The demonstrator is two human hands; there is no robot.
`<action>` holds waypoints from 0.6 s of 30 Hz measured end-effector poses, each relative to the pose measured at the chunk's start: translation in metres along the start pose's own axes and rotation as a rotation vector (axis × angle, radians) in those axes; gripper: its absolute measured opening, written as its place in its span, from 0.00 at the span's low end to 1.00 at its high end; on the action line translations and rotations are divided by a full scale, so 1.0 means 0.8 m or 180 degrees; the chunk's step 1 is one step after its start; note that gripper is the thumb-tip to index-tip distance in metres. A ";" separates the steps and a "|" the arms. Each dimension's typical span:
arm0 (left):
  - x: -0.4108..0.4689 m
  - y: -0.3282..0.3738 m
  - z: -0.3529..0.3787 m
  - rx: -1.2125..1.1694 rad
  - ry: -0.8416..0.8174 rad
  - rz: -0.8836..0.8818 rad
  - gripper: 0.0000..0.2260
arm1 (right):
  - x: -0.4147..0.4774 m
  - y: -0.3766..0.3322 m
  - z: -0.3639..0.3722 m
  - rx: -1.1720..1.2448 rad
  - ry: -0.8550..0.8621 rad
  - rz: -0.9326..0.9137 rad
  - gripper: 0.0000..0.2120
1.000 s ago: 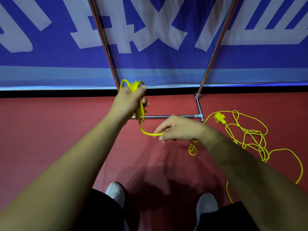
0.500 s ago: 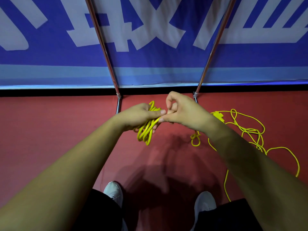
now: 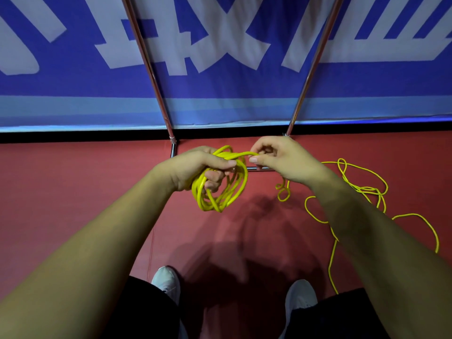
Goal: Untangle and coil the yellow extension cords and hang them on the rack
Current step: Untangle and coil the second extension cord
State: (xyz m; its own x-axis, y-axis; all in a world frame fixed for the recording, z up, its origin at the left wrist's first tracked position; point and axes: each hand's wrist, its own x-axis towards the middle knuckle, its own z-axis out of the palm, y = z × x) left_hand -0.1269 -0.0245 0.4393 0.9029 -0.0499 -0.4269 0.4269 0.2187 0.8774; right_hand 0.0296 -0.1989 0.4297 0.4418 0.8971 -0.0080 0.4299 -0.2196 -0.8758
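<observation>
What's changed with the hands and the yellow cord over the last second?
The right hand rose from low over the floor to meet the left hand, laying another strand across the coil. The left hand dropped slightly and turned, so the coil now hangs below it as open loops. The left hand's grip, the loose cord on the red floor and the rack stayed as they were.

Blue banner [image 3: 220, 94]: large white characters, cropped at top, not readable.
</observation>
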 end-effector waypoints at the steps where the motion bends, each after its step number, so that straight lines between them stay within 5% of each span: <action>1: -0.001 0.000 0.000 0.0037 -0.0080 -0.0062 0.09 | 0.000 -0.002 -0.001 -0.0065 0.0087 -0.0055 0.04; 8: -0.020 0.004 -0.008 -0.0220 -0.1017 -0.0117 0.09 | 0.001 0.034 -0.012 -0.0986 0.0389 0.0067 0.07; 12: -0.024 0.007 -0.004 -0.1098 -0.1646 0.0359 0.06 | -0.005 0.106 -0.024 -0.0206 0.0794 0.0988 0.09; 18: -0.010 0.016 0.008 -0.2111 -0.0123 0.1254 0.05 | -0.007 0.104 0.020 -0.0004 0.0197 0.1215 0.15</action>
State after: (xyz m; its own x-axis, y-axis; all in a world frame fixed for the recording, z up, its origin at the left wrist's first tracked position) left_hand -0.1284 -0.0274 0.4549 0.9883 0.1215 -0.0916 -0.0345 0.7650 0.6431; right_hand 0.0504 -0.2157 0.3492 0.6171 0.7257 -0.3042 0.2262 -0.5338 -0.8148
